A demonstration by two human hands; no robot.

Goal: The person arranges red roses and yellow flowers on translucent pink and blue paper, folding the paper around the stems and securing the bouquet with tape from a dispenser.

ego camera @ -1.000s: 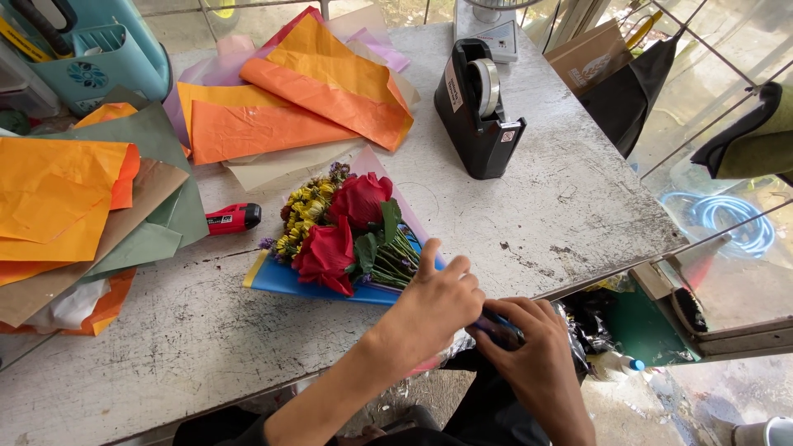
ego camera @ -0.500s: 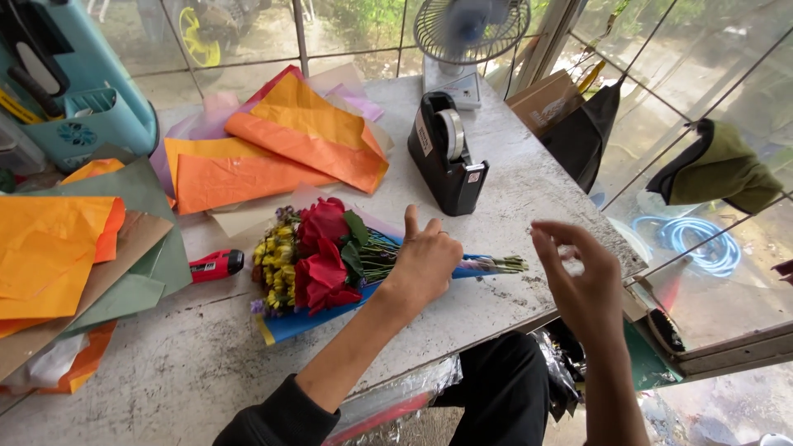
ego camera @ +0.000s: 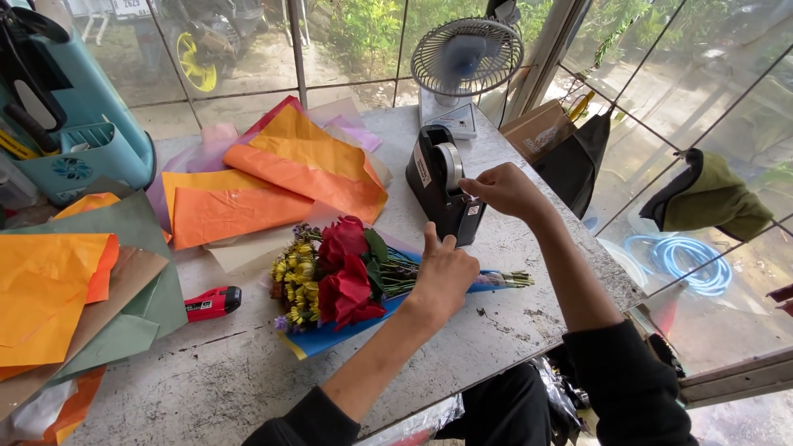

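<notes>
Head view: right hand point(ego camera: 504, 188) pinching tape point(ego camera: 453, 165).

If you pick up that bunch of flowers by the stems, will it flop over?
Probably a little. The bouquet has heavy-looking red roses at one end and thin stems at the other, so the heads may droop. The left hand presses the stems together, so they may spread if let go. The petals would likely bruise easily.
</notes>
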